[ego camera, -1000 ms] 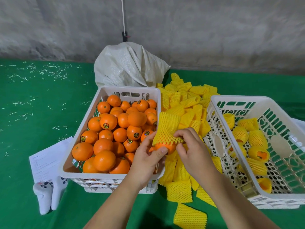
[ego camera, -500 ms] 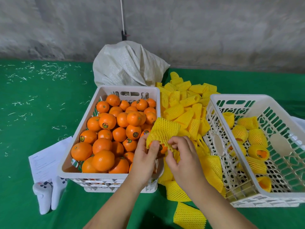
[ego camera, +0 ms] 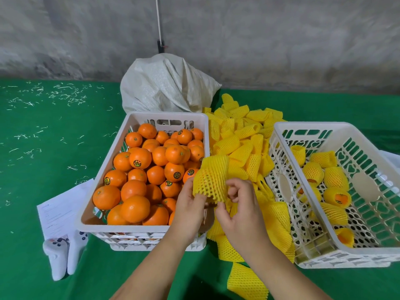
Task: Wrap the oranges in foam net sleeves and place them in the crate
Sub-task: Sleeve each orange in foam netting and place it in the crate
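Sleeve (ego camera: 212,178) pinched between both hands' fingers (ego camera: 195,197).

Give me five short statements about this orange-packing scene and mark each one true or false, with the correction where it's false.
1. The left crate holds bare, unwrapped oranges. True.
2. The right crate is piled full to its rim. False: only a few wrapped oranges lie on its bottom.
3. The left hand holds a yellow foam net sleeve. True.
4. The loose sleeves are heaped to the left of both crates. False: the heap lies between the two crates.
5. A white sack sits behind the left crate. True.
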A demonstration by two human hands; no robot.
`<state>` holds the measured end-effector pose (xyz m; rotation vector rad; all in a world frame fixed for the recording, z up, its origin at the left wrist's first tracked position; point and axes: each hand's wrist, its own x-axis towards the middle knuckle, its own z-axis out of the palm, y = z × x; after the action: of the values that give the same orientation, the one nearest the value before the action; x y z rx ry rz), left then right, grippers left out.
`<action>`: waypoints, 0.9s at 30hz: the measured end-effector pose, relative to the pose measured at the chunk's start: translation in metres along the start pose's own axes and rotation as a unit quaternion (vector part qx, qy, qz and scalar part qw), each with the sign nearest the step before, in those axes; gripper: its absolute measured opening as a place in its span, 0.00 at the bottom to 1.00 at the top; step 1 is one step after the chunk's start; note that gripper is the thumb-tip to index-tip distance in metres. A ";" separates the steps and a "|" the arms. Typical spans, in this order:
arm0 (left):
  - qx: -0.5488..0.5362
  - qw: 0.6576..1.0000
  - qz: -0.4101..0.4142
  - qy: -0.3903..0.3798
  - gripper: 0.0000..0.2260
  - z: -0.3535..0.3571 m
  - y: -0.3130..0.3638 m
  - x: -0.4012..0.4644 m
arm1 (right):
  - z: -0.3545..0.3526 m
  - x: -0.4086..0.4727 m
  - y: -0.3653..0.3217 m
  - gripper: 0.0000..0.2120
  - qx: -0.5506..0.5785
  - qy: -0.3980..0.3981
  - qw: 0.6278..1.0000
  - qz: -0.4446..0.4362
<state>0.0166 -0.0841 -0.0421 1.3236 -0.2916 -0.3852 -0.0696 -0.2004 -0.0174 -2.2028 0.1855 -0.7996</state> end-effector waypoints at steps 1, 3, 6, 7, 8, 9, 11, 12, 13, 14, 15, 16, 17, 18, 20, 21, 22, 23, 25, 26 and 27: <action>-0.006 1.000 -0.002 -0.020 0.19 -0.003 0.001 -0.001 | 0.002 -0.001 0.002 0.23 0.023 0.001 0.999 0.033; -0.006 0.997 0.011 -0.082 0.24 -0.007 0.003 -0.003 | 0.001 0.000 0.006 0.26 0.045 -0.002 0.997 0.065; 0.027 0.994 0.049 -0.095 0.26 -0.004 0.002 -0.008 | -0.007 0.005 0.010 0.20 0.031 0.015 0.998 0.061; 0.033 0.995 0.053 -0.073 0.24 -0.001 0.002 -0.009 | -0.009 0.006 0.010 0.16 0.023 0.025 0.998 0.049; 0.034 0.997 0.050 -0.049 0.23 0.002 0.003 -0.010 | -0.010 0.004 0.008 0.12 0.014 0.033 0.999 0.030; 0.038 0.998 0.048 -0.031 0.21 0.005 0.004 -0.011 | -0.011 0.002 0.006 0.09 0.005 0.035 0.999 0.009; 0.064 0.996 0.052 -0.017 0.18 0.008 0.006 -0.012 | -0.013 -0.008 0.006 0.06 0.002 0.019 1.000 -0.007; 0.075 0.996 0.054 -0.019 0.17 0.008 0.005 -0.012 | -0.014 -0.014 0.008 0.05 0.009 0.009 1.000 -0.001; 0.077 0.996 0.050 -0.022 0.16 0.008 0.006 -0.012 | -0.016 -0.019 0.011 0.04 0.018 0.002 1.000 0.005; 0.075 0.996 0.043 -0.028 0.17 0.009 0.007 -0.012 | -0.018 -0.022 0.014 0.03 0.030 0.000 1.000 0.007; 0.074 0.996 0.038 -0.039 0.19 0.011 0.008 -0.013 | -0.021 -0.025 0.017 0.03 0.042 0.002 0.999 0.005; 0.081 0.995 0.037 -0.054 0.20 0.014 0.009 -0.014 | -0.025 -0.026 0.020 0.03 0.057 0.005 0.998 0.002; 0.095 0.993 0.040 -0.064 0.21 0.018 0.010 -0.015 | -0.029 -0.026 0.022 0.04 0.073 0.009 0.997 0.001; 0.108 0.990 0.050 -0.071 0.23 0.023 0.009 -0.016 | -0.032 -0.026 0.023 0.05 0.088 0.010 0.996 0.009; 0.117 0.988 0.072 -0.065 0.28 0.033 0.008 -0.020 | -0.039 -0.025 0.023 0.08 0.111 0.001 0.993 0.043; 0.120 0.987 0.083 -0.060 0.28 0.037 0.007 -0.019 | -0.043 -0.024 0.024 0.09 0.115 -0.010 0.992 0.058; 0.129 0.986 0.093 -0.055 0.28 0.040 0.005 -0.018 | -0.046 -0.023 0.027 0.09 0.111 -0.020 0.992 0.060; 0.139 0.984 0.100 -0.052 0.28 0.042 0.003 -0.017 | -0.050 -0.022 0.029 0.08 0.096 -0.026 0.994 0.045; 0.141 0.984 0.102 -0.047 0.29 0.046 0.001 -0.014 | -0.059 -0.020 0.038 0.07 0.072 -0.049 0.996 0.003; 0.139 0.984 0.103 -0.047 0.29 0.047 0.000 -0.013 | -0.063 -0.021 0.043 0.06 0.082 -0.067 0.994 -0.004; 0.139 0.984 0.106 -0.045 0.30 0.049 -0.001 -0.011 | -0.067 -0.021 0.044 0.06 0.113 -0.079 0.990 0.004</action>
<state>-0.0143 -0.1223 -0.0325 1.5323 -0.5744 -0.2295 -0.1213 -0.2644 -0.0255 -2.0375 0.0232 -0.6062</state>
